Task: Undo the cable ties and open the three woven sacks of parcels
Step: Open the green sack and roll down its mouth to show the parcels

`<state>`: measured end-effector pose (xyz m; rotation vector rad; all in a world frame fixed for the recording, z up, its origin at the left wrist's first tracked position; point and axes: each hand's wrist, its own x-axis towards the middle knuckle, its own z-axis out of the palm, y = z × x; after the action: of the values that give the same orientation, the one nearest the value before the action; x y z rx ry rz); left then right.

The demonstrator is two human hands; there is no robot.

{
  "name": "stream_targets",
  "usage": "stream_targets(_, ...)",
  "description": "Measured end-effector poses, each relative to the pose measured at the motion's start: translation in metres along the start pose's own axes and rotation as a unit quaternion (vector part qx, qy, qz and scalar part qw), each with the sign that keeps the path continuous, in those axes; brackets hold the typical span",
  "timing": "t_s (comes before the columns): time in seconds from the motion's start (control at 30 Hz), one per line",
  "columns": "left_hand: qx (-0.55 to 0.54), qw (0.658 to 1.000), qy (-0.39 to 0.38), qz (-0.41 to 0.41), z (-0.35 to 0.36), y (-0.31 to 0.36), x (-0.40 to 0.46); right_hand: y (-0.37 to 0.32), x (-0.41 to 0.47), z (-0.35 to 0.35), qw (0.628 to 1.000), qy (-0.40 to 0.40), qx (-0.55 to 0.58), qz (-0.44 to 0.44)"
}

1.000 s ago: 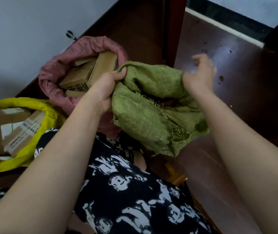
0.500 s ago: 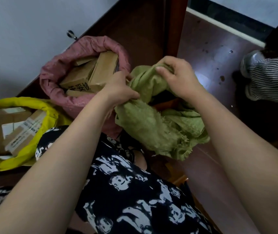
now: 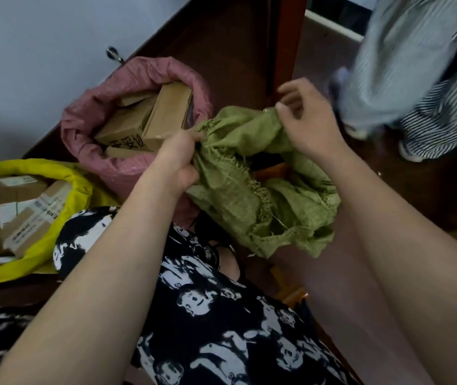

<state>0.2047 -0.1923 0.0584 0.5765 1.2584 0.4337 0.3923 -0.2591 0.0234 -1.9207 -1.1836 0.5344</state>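
Note:
A green woven sack (image 3: 252, 201) stands in the middle with its frayed mouth rumpled and partly spread. My left hand (image 3: 177, 159) grips the near-left rim of that mouth in a fist. At the far-right rim my right hand (image 3: 305, 120) pinches the green cloth between thumb and fingers. A dark gap with something orange shows inside the mouth. To the left a pink sack (image 3: 127, 168) stands open with brown cartons (image 3: 149, 120) inside. A yellow sack (image 3: 55, 240) at the far left is open too, holding labelled cartons (image 3: 13, 209). No cable tie is visible.
Another person in striped trousers (image 3: 430, 101) stands close at the upper right, with a shoe (image 3: 410, 151) on the dark wooden floor. A white wall (image 3: 41, 51) with a metal hook (image 3: 114, 54) runs behind the sacks. My patterned black clothing (image 3: 207, 315) fills the foreground.
My right hand has shifted right along the green rim, pulling the mouth wider. My left hand has dropped slightly, still gripping. The other person has stepped in closer from the right.

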Motion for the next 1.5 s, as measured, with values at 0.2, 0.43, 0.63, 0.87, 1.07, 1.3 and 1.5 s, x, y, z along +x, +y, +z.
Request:
stream_targets(0.2, -0.003, 0.997, -0.083, 0.004, 0.008, 0.003, 0.000, -0.019, -0.012, 0.011, 0.979, -0.156, -0.045, -0.121)
stream_targets(0.43, 0.361, 0.897, -0.087, 0.240, -0.006, -0.012, 0.012, -0.029, -0.006, 0.010, 0.983, -0.142, 0.099, 0.055)
stream_targets(0.63, 0.395, 0.864, 0.014, 0.311, -0.016, -0.018, 0.020, -0.026, 0.010, 0.001, 0.927, -0.050, 0.274, 0.251)
stream_targets(0.87, 0.044, 0.996, -0.036, 0.070, -0.021, -0.006, 0.016, -0.002, 0.019, 0.002, 0.963, 0.040, 0.166, 0.210)
stream_targets(1.07, -0.052, 0.998, -0.025, 0.026, -0.018, -0.002, 0.012, -0.010, 0.006, -0.001, 0.996, -0.055, 0.067, 0.009)
stream_targets(1.3, 0.116, 0.985, -0.118, 0.056, -0.019, -0.003, 0.001, -0.015, 0.003, -0.005, 0.986, -0.154, -0.023, -0.058)
stream_targets(1.5, 0.251, 0.963, -0.024, 0.094, -0.026, -0.010, 0.011, -0.025, 0.012, -0.013, 0.973, -0.157, 0.133, 0.107)
